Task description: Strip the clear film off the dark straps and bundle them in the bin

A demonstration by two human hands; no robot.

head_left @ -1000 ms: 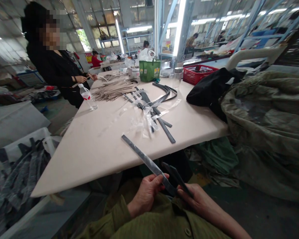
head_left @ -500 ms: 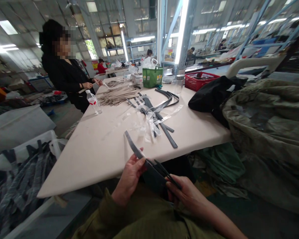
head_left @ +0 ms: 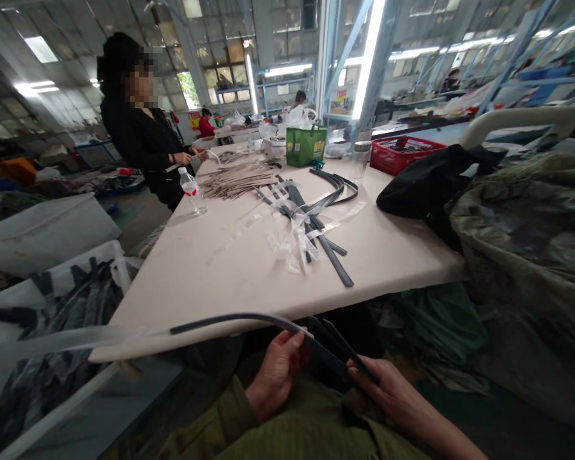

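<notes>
In front of the near edge of the white table [head_left: 211, 275], both my hands hold dark grey plastic strips in my lap. My left hand [head_left: 276, 374] is closed on one long dark strip [head_left: 230, 319] that bends out to the left, with a clear film sleeve [head_left: 57, 342] trailing from its far end. My right hand [head_left: 383, 399] is closed on a short bundle of dark strips [head_left: 338, 351]. My sleeves are olive green.
More dark strips and clear film wrappers [head_left: 301, 223] lie mid-table, beside a pile of tan strips [head_left: 234, 180], a water bottle [head_left: 192, 191], a green bag [head_left: 305, 144] and a red basket [head_left: 402, 152]. A person in black [head_left: 144, 140] stands at the far left. Olive cloth [head_left: 522, 255] is heaped at right.
The long strip in my left hand has swung from pointing up over the table to lying out to the left, its clear sleeve sliding off the end. My view shifted left.
</notes>
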